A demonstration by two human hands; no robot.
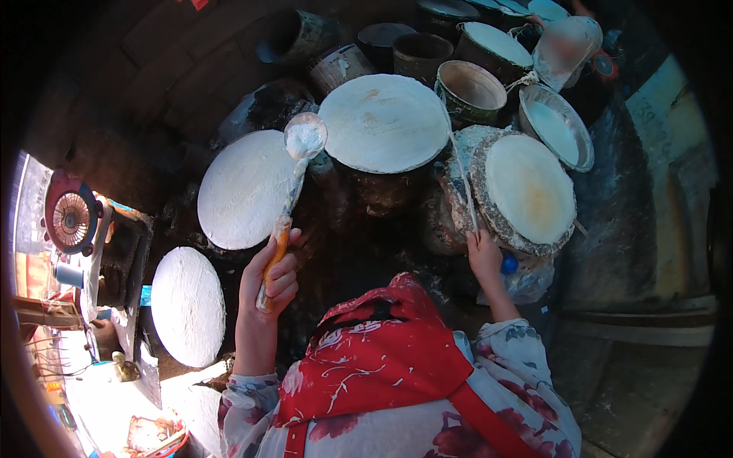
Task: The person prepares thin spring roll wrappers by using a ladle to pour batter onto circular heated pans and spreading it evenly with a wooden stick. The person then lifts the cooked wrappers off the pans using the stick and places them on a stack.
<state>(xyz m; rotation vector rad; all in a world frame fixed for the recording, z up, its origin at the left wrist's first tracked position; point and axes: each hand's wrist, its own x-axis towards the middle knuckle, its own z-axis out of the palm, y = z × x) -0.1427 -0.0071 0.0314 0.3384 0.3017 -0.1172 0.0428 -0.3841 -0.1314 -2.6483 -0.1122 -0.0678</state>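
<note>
Centre-left of frame, left hand [271, 276] curled round ladle [292, 195] handle [280, 243], bowl [305, 138] above fingers; centre-right, right hand [485, 259] pinching thin stick [463, 179] extending above fingertips.

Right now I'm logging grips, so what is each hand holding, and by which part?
The left hand grips a ladle by its orange handle; the right hand holds a thin stick by its near end.

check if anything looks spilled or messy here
Yes: the red apron is spattered white, as if splashed, and ragged, crusty buildup rings the round white disc beside the right hand, leaving its edge messy.
</note>
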